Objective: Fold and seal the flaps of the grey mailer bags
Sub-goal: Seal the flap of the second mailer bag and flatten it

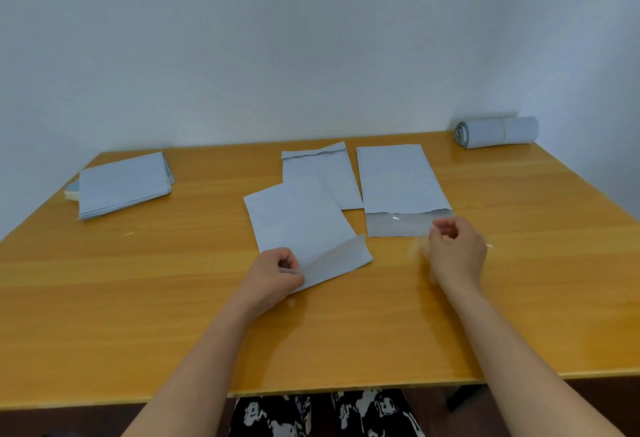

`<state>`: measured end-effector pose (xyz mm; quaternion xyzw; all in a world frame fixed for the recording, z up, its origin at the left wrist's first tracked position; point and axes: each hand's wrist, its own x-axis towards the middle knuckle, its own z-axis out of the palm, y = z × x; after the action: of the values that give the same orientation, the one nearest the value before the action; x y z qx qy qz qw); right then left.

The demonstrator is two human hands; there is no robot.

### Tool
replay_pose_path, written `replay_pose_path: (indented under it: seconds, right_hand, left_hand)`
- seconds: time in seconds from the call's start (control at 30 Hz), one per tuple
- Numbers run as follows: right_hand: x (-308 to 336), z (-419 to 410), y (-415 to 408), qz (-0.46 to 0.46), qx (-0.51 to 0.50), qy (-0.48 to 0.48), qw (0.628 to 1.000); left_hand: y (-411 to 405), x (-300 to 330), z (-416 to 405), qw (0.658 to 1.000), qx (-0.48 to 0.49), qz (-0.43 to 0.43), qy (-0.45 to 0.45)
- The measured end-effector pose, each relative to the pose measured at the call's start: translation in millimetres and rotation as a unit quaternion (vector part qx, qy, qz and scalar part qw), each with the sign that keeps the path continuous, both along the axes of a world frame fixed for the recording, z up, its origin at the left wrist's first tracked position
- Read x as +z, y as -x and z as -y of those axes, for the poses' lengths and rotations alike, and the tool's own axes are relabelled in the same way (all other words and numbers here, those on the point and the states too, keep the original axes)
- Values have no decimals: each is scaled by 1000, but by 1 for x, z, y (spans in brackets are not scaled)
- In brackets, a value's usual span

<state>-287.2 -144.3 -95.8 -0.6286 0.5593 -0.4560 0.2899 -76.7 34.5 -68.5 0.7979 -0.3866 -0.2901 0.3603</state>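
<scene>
A: Surface? Bags?
B: Wooden table point(138, 298), white wall. Three grey mailer bags mid-table; nearest mailer point(301, 225) tilted.
A: Hands?
B: Left hand point(273, 275) pinches its flap point(332, 263). Right hand point(455, 251) curled, pinching a clear strip point(417, 249) beside right mailer point(398, 180).

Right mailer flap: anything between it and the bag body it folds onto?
Nothing visible. The right mailer's flap lies open toward the person, the bag body beyond it is bare. The right hand is at the flap's right corner, seemingly pinching a blurred clear strip. The neighbouring mailer lies left, apart.
</scene>
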Motion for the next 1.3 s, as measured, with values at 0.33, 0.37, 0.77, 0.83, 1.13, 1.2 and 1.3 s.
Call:
replay_pose_path:
  seconds: [0.33, 0.37, 0.77, 0.83, 1.13, 1.2, 1.3]
  right_hand:
    - [10, 33, 31, -50, -77, -42, 995]
    - [9, 34, 33, -29, -67, -38, 997]
    - [13, 11, 14, 4, -112, 120, 986]
    - [14, 2, 4, 42, -35, 169, 984]
    - [10, -45, -47, -72, 390, -61, 916]
    - [11, -49, -51, -80, 404, -66, 909]
    - [8, -51, -52, -96, 399, -52, 910]
  left_hand:
    - [-2, -2, -1, 1000, -1, -6, -2]
    - [-2, -2, -1, 1000, -2, -8, -1]
    - [-2, -2, -3, 1000, -4, -9, 5]
    - [-2, -2, -4, 1000, -9, -9, 11]
    - [-5, -4, -9, 1000, -15, 0, 18]
    - [-8, -5, -11, 1000, -14, -5, 21]
    - [-10, -4, -14, 999, -21, -11, 23]
